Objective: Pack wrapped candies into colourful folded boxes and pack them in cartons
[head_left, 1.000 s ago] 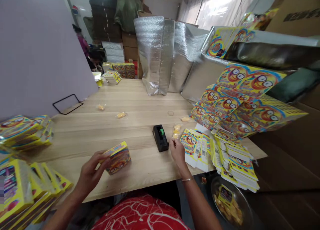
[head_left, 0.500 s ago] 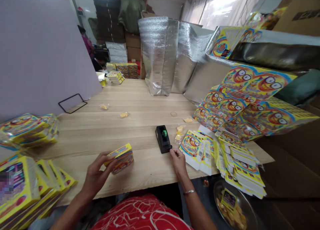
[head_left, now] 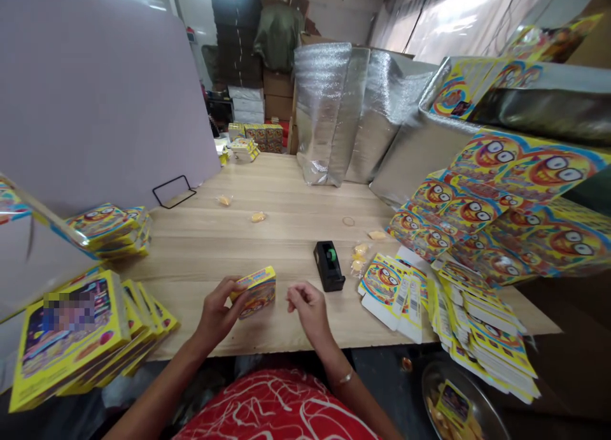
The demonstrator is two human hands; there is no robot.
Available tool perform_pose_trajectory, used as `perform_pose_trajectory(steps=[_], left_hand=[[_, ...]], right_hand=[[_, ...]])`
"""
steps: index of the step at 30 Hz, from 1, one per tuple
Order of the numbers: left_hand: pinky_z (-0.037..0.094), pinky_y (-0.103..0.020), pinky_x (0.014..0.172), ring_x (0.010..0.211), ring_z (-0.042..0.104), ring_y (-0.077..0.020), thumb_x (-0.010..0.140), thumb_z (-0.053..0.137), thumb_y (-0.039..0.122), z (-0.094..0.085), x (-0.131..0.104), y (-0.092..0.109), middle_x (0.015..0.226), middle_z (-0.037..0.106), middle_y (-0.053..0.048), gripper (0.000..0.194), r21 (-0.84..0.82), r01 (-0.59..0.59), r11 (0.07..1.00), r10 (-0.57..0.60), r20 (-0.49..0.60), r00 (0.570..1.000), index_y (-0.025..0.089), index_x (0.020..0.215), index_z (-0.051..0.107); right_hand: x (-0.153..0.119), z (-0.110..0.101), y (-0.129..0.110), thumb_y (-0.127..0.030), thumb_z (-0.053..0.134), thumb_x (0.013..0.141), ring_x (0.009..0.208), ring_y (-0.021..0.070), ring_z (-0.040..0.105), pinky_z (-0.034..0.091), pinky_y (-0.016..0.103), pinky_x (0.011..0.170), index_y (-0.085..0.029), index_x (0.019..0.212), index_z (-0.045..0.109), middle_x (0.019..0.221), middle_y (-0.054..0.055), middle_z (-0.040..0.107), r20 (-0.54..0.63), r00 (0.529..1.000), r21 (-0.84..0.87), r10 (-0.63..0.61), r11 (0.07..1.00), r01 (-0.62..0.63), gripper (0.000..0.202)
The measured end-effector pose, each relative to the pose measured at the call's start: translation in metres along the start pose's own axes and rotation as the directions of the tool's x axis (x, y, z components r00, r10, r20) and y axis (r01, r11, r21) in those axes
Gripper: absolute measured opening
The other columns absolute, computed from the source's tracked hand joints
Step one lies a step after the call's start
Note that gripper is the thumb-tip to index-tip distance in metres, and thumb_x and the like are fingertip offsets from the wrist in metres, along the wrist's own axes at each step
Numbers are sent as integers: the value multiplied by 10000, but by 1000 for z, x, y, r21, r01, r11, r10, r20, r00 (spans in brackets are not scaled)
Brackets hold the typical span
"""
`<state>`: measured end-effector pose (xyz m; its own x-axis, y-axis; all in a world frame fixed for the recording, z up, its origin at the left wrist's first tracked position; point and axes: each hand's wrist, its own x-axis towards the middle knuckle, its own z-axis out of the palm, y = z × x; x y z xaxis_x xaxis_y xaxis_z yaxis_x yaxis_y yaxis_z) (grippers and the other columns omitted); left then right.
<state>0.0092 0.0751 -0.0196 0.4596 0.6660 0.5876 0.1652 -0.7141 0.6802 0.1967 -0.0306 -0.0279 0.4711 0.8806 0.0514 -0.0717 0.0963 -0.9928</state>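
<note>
My left hand (head_left: 220, 311) grips a small yellow printed carton (head_left: 258, 291), which stands on edge above the near part of the table. Just right of the carton is my right hand (head_left: 308, 306), its thumb and fingers pinched together. Whatever is between those fingertips, if anything, is too small to make out. A black tape dispenser (head_left: 329, 268) with a green core sits to the right of my right hand, apart from it.
Flat printed cartons (head_left: 384, 281) lie right of the dispenser, beside a fanned stack (head_left: 482, 325). Stacked yellow boxes (head_left: 71, 338) fill the left side. Small wrapped pieces (head_left: 258, 217) dot the table. Below the right edge is a metal bowl (head_left: 465, 402). Silver foil bags (head_left: 319, 115) stand behind.
My right hand has left the tape dispenser's cutting end and moved left, close to the carton. My left hand still holds the carton. The view has swung a little left.
</note>
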Motion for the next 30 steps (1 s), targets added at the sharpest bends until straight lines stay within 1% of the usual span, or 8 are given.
perform_pose_trajectory(steps=[3,6,12,17,20,25,27,30], left_hand=[[539,-256,702,848,651,-166,865,588,222,0,0,-1,939,660,-56,30,1,-26,1000,26,10,1000,194,877,588],[535,-251,706,839,650,-158,871,584,207,-1,0,0,945,653,-54,21,11,-49,999,48,30,998,198,888,592],[536,-252,730,879,659,-162,878,564,175,-5,0,0,968,660,-64,62,0,-95,996,94,92,991,199,917,606],[557,-280,742,881,668,-174,872,580,196,-4,1,-1,954,673,-55,76,-30,-51,998,52,39,998,199,944,602],[569,-291,789,958,674,-185,858,587,144,2,-13,-4,1043,682,-69,172,39,-159,986,159,3,987,219,1008,626],[577,-319,829,1035,666,-205,839,582,85,7,-50,-5,1135,677,-72,243,146,-329,933,328,30,944,253,999,656],[584,-305,779,950,677,-188,848,601,158,2,-53,-3,1037,672,-58,144,160,-91,983,125,-219,968,231,969,629],[580,-280,677,801,665,-164,834,634,306,-7,-43,-1,938,617,-29,244,-8,344,939,-294,-542,788,203,1035,542]], right_hand=[[12,40,-18,-422,743,702,453,109,541,463,238,466,-164,1310,461,625,-45,631,117,985,196,127,969,-148,718],[23,59,-23,-438,768,666,410,122,540,432,226,395,-108,1427,280,612,-34,652,64,960,190,274,941,-282,962],[33,44,-18,-503,662,773,371,108,500,371,190,365,-151,1006,580,471,-65,551,238,950,-166,203,972,-166,429],[30,34,-4,-378,610,847,435,128,540,388,206,448,-193,1105,603,519,-50,583,241,970,-395,-22,911,119,317],[22,27,8,-331,597,845,569,166,608,439,245,553,-211,1149,621,635,-7,659,254,959,-486,-125,841,238,328],[12,-39,10,-395,528,854,622,215,634,484,313,597,-212,972,690,688,35,683,44,985,-572,-166,804,161,272],[12,-85,3,-422,448,882,742,273,659,503,380,676,-168,986,677,831,128,706,-107,977,-610,-184,788,82,358],[15,-157,1,-459,396,860,974,343,630,473,433,856,-120,1042,672,1019,222,675,-423,862,-806,-280,550,-218,473]])
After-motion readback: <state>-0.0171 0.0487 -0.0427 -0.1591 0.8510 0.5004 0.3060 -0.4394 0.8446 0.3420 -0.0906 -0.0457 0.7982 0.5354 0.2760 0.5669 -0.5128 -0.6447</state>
